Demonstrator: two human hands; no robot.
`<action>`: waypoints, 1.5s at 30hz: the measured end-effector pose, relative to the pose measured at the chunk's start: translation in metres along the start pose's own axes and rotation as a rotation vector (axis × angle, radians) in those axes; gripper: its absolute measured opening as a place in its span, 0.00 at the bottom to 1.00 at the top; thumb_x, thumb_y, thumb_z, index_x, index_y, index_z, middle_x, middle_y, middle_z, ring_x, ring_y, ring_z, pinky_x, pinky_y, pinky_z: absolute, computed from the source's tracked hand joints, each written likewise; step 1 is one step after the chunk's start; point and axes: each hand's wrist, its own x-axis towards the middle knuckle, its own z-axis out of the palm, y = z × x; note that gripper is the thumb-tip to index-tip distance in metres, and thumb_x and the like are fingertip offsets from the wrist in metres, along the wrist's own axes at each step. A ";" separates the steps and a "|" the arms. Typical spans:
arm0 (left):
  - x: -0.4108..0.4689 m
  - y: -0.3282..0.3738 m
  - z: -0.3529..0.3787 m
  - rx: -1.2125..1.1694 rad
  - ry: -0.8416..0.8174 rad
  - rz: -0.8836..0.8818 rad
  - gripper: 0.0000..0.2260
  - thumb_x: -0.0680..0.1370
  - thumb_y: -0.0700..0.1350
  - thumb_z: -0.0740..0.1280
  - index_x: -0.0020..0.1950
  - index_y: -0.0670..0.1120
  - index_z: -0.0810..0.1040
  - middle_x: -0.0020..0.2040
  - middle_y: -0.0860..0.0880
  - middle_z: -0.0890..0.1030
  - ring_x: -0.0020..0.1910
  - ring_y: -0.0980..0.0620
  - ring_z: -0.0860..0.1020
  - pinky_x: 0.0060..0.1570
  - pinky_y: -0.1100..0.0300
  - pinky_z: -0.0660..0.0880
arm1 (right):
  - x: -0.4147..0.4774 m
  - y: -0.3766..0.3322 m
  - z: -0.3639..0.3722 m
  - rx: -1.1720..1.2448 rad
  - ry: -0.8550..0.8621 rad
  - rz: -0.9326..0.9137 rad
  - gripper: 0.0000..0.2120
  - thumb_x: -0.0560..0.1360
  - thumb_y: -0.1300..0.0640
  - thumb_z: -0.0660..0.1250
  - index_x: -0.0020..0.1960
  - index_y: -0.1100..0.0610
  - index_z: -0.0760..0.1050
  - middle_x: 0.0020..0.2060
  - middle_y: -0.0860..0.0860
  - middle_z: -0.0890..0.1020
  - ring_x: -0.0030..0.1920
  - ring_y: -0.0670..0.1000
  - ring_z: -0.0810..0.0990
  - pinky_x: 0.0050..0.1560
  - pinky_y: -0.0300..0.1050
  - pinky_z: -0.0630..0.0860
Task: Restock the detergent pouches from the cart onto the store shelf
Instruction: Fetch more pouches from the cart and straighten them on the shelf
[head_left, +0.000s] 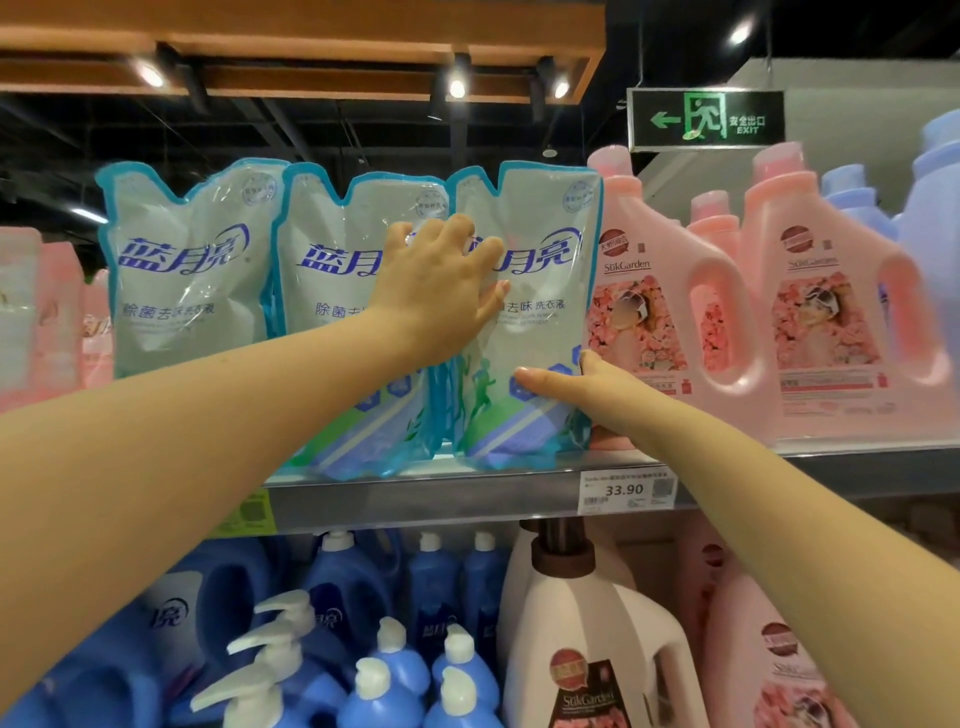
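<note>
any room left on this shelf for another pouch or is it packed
Crowded: left pouch, middle pouch and right pouch stand edge to edge, against the pink StikGarden bottle on the right. Free: only the narrow shelf strip in front of them, and open air above their tops.

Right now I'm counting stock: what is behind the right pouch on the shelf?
Blue edges of more pouches show at its left. The count is hidden by the right pouch, left hand and right hand.
</note>
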 end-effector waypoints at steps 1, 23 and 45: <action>0.001 -0.001 -0.001 -0.012 0.007 -0.004 0.20 0.80 0.56 0.52 0.69 0.50 0.66 0.68 0.44 0.67 0.65 0.44 0.67 0.65 0.45 0.58 | 0.000 0.001 -0.001 0.006 0.002 -0.004 0.50 0.67 0.35 0.68 0.77 0.58 0.48 0.75 0.51 0.59 0.73 0.54 0.62 0.71 0.49 0.62; -0.004 0.000 0.000 -0.102 -0.029 -0.072 0.23 0.80 0.57 0.50 0.74 0.52 0.60 0.75 0.46 0.58 0.74 0.45 0.58 0.70 0.44 0.52 | -0.014 -0.008 0.002 -0.065 -0.011 -0.014 0.44 0.73 0.41 0.65 0.77 0.56 0.44 0.76 0.48 0.56 0.69 0.45 0.62 0.63 0.38 0.60; -0.016 -0.005 -0.011 -0.077 -0.054 -0.072 0.25 0.80 0.58 0.49 0.76 0.52 0.55 0.77 0.46 0.54 0.75 0.46 0.55 0.71 0.44 0.51 | -0.022 -0.014 0.000 -0.152 0.286 -0.118 0.48 0.67 0.36 0.69 0.77 0.49 0.47 0.72 0.53 0.65 0.70 0.54 0.66 0.69 0.54 0.66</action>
